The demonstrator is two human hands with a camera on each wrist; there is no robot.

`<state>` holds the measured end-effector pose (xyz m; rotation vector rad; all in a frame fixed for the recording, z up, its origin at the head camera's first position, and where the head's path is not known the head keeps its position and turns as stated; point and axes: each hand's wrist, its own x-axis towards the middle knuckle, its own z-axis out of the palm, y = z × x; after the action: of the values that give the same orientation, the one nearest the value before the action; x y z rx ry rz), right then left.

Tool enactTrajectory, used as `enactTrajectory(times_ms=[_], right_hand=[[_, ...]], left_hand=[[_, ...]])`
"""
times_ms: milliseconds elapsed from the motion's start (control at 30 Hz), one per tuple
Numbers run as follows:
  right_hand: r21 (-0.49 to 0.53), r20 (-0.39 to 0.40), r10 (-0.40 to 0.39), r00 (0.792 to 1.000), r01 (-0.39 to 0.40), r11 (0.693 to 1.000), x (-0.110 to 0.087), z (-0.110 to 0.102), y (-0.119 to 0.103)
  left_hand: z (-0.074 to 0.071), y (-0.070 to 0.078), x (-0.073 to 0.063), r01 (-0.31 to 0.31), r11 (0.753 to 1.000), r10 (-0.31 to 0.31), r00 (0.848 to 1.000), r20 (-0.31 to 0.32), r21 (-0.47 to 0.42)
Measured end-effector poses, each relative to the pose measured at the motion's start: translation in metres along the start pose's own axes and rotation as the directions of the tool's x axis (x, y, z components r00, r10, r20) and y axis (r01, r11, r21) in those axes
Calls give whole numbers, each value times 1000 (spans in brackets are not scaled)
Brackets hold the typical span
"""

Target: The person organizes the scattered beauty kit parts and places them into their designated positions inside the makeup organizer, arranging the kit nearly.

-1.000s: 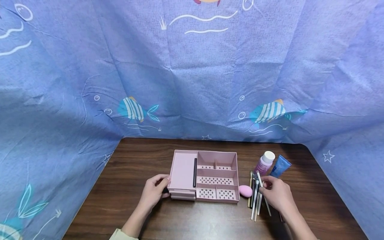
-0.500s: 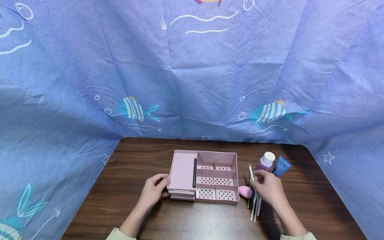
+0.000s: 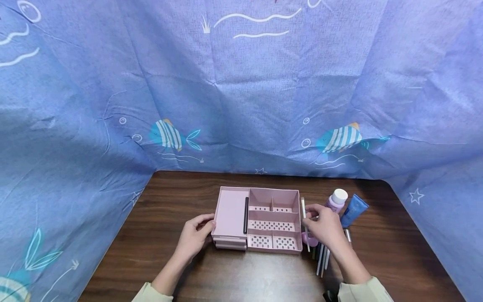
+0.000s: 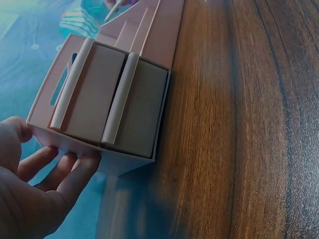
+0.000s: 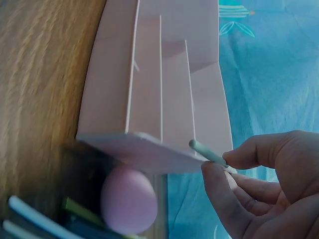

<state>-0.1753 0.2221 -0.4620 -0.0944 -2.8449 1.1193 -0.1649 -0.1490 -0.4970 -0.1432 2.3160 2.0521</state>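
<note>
A pink makeup organizer (image 3: 231,212) with open perforated compartments and two small drawers stands on the table. My left hand (image 3: 192,237) holds its left side; in the left wrist view the thumb is at a corner and the fingertips are against the side wall. Just beyond the organizer's right wall, my right hand (image 3: 326,226) pinches a slim makeup brush (image 3: 303,207) between thumb and forefinger. The brush's pale handle (image 5: 207,151) shows in the right wrist view. Below it lies a pink egg-shaped makeup sponge (image 5: 128,199), partly covered in the head view.
Several more brushes (image 3: 322,260) lie under and beside my right hand. Behind it stand a purple bottle (image 3: 337,201) with a white cap and a blue tube (image 3: 354,209). A blue fish-print cloth (image 3: 256,105) hangs behind the wooden table (image 3: 181,193).
My right hand has lifted a brush from the pile and carried it left to the organizer's right wall. My left hand has stayed at the organizer's left side.
</note>
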Motion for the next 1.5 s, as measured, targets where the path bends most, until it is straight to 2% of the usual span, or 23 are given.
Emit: enactTrajectory(times_ms=[233, 467, 700, 867, 1067, 1333, 1433, 1500], right_hand=[[23, 17, -45, 999, 45, 999, 7, 7, -16], [60, 37, -33, 999, 31, 998, 14, 14, -30], [86, 38, -69, 997, 65, 994, 19, 24, -44], [136, 45, -78, 996, 71, 988, 22, 30, -56], [171, 58, -94, 994, 83, 982, 25, 37, -70], [211, 89, -84, 993, 63, 976, 28, 47, -85], [256, 111, -71, 991, 40, 966, 27, 52, -92], [323, 141, -59, 988, 10, 946, 27, 55, -97]], left_hand=[[-3, -3, 2, -53, 999, 53, 998, 26, -2], [-7, -4, 2, -30, 999, 31, 999, 45, -15], [-5, -6, 4, -16, 1000, 16, 999, 35, -3], [-3, -5, 5, -22, 1000, 21, 1000, 22, 19], [-2, -5, 5, -31, 999, 30, 998, 52, 14], [-1, 1, 6, -34, 999, 33, 998, 56, 22], [-2, 3, 6, -48, 998, 45, 998, 49, 43], [-2, 2, 7, -50, 997, 47, 998, 42, 55]])
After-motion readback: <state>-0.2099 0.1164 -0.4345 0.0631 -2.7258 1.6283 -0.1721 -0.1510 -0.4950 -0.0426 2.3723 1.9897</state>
